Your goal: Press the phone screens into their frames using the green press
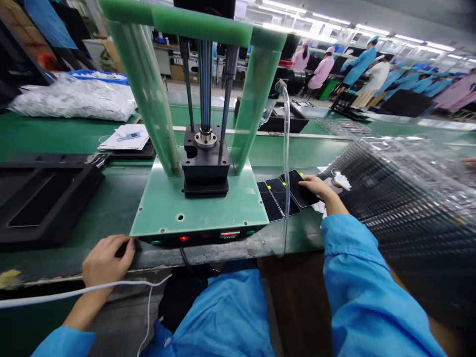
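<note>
A green press machine (203, 203) stands in front of me, its black ram block (206, 166) lowered onto the base plate. My left hand (106, 260) rests at the machine's front left corner, fingers curled against the bench edge, holding nothing I can see. My right hand (316, 187) reaches right of the machine and lies on the topmost of three dark flat panels (297, 191), fingers flat on it. A white cloth (340, 181) lies just beyond that hand. A clear tube (286, 163) hangs down between the machine and the panels.
A black foam tray (40, 198) sits at left, and papers (124, 138) and bagged parts (70, 99) lie behind it. A stack of clear plastic trays (401, 198) fills the right side. A white cable (74, 292) crosses my left wrist. Other workers stand far back right.
</note>
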Demonstrator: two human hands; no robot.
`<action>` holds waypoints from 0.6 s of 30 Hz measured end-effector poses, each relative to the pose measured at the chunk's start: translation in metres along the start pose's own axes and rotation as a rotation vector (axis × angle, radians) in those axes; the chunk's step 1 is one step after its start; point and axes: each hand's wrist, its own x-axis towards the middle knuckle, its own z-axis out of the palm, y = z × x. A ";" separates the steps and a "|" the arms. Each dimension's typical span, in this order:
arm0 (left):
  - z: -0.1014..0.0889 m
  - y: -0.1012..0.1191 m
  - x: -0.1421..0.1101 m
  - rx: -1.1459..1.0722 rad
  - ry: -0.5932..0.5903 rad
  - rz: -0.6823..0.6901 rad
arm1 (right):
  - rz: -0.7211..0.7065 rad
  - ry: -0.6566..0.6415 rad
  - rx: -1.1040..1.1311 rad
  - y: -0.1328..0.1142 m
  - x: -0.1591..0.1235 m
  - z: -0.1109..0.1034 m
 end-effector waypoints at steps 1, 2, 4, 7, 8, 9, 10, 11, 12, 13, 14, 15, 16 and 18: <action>0.000 0.000 0.000 0.002 0.002 -0.002 | -0.010 0.018 -0.071 -0.001 0.001 0.003; 0.000 0.000 0.001 0.005 -0.001 -0.003 | -0.021 0.041 -0.144 -0.001 0.001 0.007; -0.001 0.001 0.002 0.013 0.001 0.002 | -0.062 0.100 -0.270 0.000 -0.003 0.015; -0.002 0.002 0.005 0.007 0.003 0.029 | -0.168 0.194 -0.399 0.001 -0.021 0.027; -0.003 0.002 0.006 0.004 -0.002 0.037 | -0.216 0.211 -0.427 0.001 -0.030 0.031; -0.003 0.002 0.007 0.004 -0.013 0.041 | -0.270 0.212 -0.447 0.000 -0.039 0.036; -0.004 0.002 0.007 0.006 -0.022 0.038 | -0.329 0.197 -0.459 -0.001 -0.050 0.041; -0.004 0.001 0.007 0.008 -0.029 0.034 | -0.404 0.165 -0.469 -0.002 -0.061 0.047; -0.005 0.001 0.007 0.009 -0.036 0.031 | -0.496 0.125 -0.483 -0.003 -0.072 0.054; -0.005 0.001 0.006 0.007 -0.043 0.030 | -0.593 0.089 -0.504 -0.004 -0.083 0.061; -0.005 0.000 0.006 0.004 -0.047 0.031 | -0.683 0.066 -0.532 -0.005 -0.093 0.068; -0.005 0.000 0.005 0.001 -0.052 0.031 | -0.757 0.057 -0.564 -0.006 -0.103 0.075; -0.005 0.000 0.004 -0.001 -0.054 0.029 | -0.806 0.059 -0.596 -0.007 -0.111 0.082; -0.004 -0.001 0.002 0.002 -0.059 0.015 | -0.808 0.071 -0.647 -0.011 -0.125 0.093</action>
